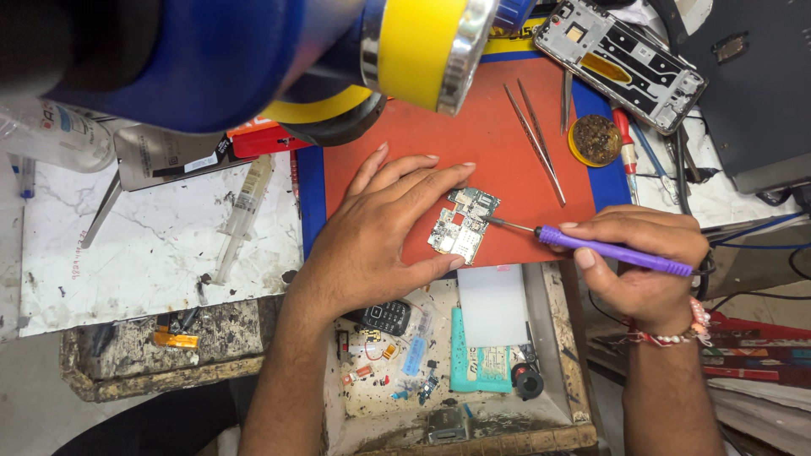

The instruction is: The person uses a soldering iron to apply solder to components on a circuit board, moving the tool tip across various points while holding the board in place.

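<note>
I am pressing my left hand (384,232) flat, fingers spread wide, pinning the small green-and-silver phone circuit board (462,224) on the orange rubber work mat (473,127) atop the desk. My right hand (646,262) is wrapping its grip around the purple-handled screwdriver (591,245), its tip meeting the board's right edge. The board is already lying out of the grey phone frame (621,59); whether any screw is remaining I cannot quite tell.
</note>
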